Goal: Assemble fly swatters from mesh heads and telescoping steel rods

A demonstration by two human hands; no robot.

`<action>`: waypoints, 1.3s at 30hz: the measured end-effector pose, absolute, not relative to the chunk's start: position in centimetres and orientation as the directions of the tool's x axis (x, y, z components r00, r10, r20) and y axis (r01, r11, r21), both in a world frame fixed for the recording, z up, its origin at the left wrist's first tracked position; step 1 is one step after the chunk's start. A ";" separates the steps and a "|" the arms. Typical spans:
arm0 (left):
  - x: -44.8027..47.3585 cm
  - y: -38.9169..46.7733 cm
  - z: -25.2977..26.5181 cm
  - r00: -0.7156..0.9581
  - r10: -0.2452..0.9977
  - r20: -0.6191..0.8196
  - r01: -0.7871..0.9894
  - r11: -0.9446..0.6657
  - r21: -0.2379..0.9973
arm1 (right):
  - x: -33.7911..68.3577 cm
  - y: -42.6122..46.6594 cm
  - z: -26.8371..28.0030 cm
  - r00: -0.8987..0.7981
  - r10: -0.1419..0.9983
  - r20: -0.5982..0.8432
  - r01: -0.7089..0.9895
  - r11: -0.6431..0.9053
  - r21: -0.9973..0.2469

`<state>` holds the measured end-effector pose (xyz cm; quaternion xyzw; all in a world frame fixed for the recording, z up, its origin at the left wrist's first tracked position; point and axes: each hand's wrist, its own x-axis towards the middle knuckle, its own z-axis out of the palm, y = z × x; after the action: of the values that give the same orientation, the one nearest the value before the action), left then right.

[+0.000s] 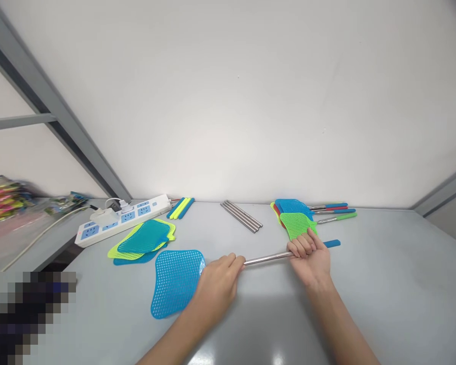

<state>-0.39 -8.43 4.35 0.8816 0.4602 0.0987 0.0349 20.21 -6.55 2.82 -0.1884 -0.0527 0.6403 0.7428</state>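
Observation:
A blue fly swatter (177,284) with a perforated head, a metal shaft and a blue grip (332,244) spans both hands just above the table. My left hand (221,278) is closed around its neck, where head and shaft meet, and hides that joint. Wrapped round the far end of the shaft, close to the blue grip, is my right hand (310,256). Beyond the right hand lies a pile of fly swatters with green (298,225), blue and red parts.
Loose swatter heads (144,238) in teal and yellow lie at the left, by a white power strip (125,219) with plugs. Blue and yellow grips (181,208) and several metal rods (241,216) rest near the wall. Plastic-bagged goods (7,200) sit far left.

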 end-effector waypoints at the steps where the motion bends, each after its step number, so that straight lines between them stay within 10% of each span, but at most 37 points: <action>1: -0.3 -8.7 4.2 0.563 0.816 0.130 0.806 -0.577 0.131 | 20.1 -6.6 2.6 0.186 0.967 -0.173 -0.930 0.117 -0.348; 25: -1.1 -9.0 4.7 0.465 0.885 0.021 0.813 -0.436 0.387 | 18.6 -6.8 1.3 0.219 0.972 -0.089 -0.900 0.165 -0.403; 39: -0.8 -8.4 4.6 0.492 0.860 0.137 0.772 -0.503 0.388 | 19.1 -6.8 2.7 0.183 0.968 -0.174 -0.968 0.147 -0.202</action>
<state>-0.78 -8.35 4.64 0.8524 0.4787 0.1583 0.1386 19.08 -6.81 2.74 -0.1347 0.0014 0.6391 0.7572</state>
